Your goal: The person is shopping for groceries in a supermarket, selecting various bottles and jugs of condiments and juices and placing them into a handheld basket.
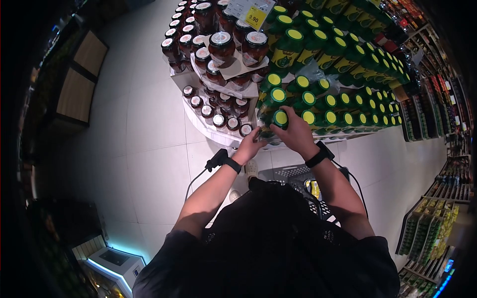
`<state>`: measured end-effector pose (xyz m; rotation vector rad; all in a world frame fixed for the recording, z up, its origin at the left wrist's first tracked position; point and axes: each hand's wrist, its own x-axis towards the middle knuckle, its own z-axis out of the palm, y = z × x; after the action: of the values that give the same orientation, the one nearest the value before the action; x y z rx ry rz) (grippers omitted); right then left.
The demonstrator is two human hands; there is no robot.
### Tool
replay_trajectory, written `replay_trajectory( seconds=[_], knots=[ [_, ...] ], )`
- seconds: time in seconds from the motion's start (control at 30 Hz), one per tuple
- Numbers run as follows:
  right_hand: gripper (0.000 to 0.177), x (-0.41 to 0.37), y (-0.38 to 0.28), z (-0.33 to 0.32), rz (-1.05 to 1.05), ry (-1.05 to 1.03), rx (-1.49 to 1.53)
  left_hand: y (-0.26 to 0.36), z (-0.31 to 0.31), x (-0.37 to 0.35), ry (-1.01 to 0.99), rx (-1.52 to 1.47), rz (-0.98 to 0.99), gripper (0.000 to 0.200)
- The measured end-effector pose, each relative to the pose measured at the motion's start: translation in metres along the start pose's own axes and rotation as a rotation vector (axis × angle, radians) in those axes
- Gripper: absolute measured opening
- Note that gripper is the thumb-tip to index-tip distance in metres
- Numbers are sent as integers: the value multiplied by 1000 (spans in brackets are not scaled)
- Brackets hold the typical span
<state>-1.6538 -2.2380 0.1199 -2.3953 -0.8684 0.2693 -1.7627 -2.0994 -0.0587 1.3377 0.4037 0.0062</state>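
Floor: pale tiles all round the stand; my shoes show below my wrists.
Stand: a tiered display stand straight ahead of me, packed on every level.
Side shelves: long shelves along the right, too small and dark for me to read.
Green bottles: the green bottles with yellow caps fill the right half of the stand, row on row down to the near edge.
Jars: dark red jars with pale lids fill the left half.
Basket: a grey basket sits below my arms, just in front of the stand; something yellow shows through its mesh.
Bottle: the bottle I am handling stands in the front row at the near edge of the stand, among its neighbours.
Right hand: my right hand is wrapped round that bottle just under its cap.
Left hand: my left hand presses against its lower part; whether the fingers close round it I cannot tell.
Progress: I judge the bottle gripped but not lifted clear of its row.
Writing: the yellow price tag at the top reads 9.90; the bottle and jar labels are too small to read.
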Motion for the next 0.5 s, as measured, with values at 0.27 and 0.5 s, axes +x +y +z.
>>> replay_trajectory(
  seconds=[0.27, 0.5],
  knots=[
    [61, -4, 2, 2, -32, 39, 18, 27, 13, -12, 9, -107, -75, 84],
    [65, -8, 4, 0, -65, 68, 38, 14, 8, -10, -3, -131, -149, 87]
  ],
)
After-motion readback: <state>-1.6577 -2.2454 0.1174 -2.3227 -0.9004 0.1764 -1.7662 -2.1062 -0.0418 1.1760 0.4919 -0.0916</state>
